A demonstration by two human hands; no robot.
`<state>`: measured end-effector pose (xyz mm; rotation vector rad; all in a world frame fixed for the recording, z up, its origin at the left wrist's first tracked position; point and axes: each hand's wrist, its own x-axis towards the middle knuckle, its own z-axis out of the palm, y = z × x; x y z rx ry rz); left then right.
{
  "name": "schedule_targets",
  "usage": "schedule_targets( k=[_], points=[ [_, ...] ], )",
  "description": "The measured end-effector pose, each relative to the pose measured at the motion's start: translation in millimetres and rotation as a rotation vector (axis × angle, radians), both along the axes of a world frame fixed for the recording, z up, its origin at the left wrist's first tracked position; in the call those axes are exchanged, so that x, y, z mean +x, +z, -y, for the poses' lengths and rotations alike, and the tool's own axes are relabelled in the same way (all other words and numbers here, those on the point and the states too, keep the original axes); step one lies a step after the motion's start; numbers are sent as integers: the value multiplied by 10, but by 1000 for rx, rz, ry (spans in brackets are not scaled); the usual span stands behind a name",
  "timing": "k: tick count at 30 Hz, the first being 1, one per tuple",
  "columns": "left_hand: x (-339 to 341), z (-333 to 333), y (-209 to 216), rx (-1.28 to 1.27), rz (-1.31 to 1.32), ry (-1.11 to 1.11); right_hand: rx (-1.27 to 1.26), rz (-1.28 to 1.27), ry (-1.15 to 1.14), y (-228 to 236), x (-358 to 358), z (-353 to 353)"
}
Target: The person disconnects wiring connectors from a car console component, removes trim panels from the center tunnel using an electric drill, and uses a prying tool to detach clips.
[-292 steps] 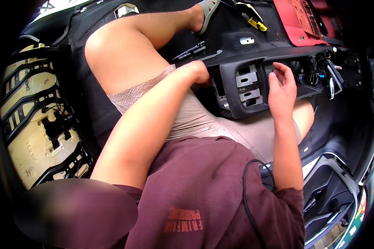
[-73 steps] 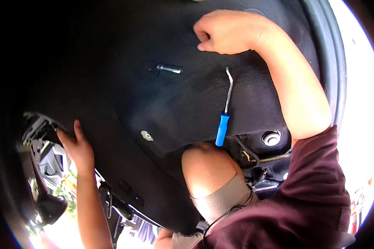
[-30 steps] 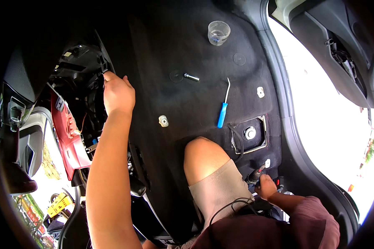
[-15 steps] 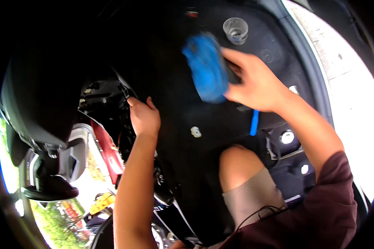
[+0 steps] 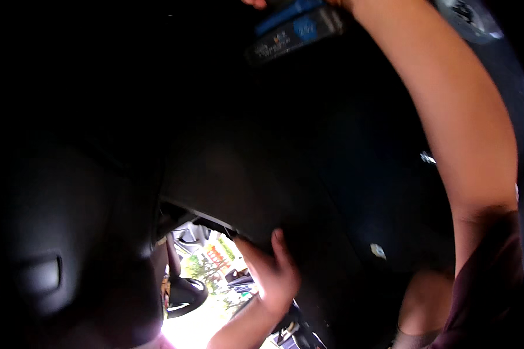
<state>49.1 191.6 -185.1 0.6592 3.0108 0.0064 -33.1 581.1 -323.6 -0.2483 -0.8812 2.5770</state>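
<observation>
At the top edge, a flat black block (image 5: 297,41) with a blue upper part and printed marks is in my right hand (image 5: 254,3). Most of that hand lies outside the picture; only some fingertips and the wrist show. My right forearm comes up along the right side. Lower down, my left hand (image 5: 273,270) is at the lower edge of a dark panel (image 5: 221,168), beside a bright opening. Its thumb stands up, and the other fingers curl against the panel's edge, partly hidden and blurred.
A clear cup (image 5: 471,17) is at the upper right. On the dark floor lies a small pale piece (image 5: 378,250). A black padded seat part (image 5: 87,256) fills the left side. My knee (image 5: 425,302) is at the lower right.
My right hand has carried the blue and black block up and away, to the top edge. The view has swung, and my left hand now appears lower and further right.
</observation>
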Motion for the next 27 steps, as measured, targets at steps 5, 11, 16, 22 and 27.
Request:
schedule_targets(
  k=[5,11,16,22,27],
  points=[
    [80,103,75,90,141,91,202,-147,63,-27,-121,-424],
    [3,503,101,104,168,23,379,-183,-23,-125,-202,-399],
    [17,407,172,-1,156,114,458,-210,-39,-161,-364,-368],
    [56,334,49,97,144,103,446,-253,156,-185,-623,-457],
    [92,270,-17,179,168,181,371,-226,257,-243,-706,-430]
  ],
)
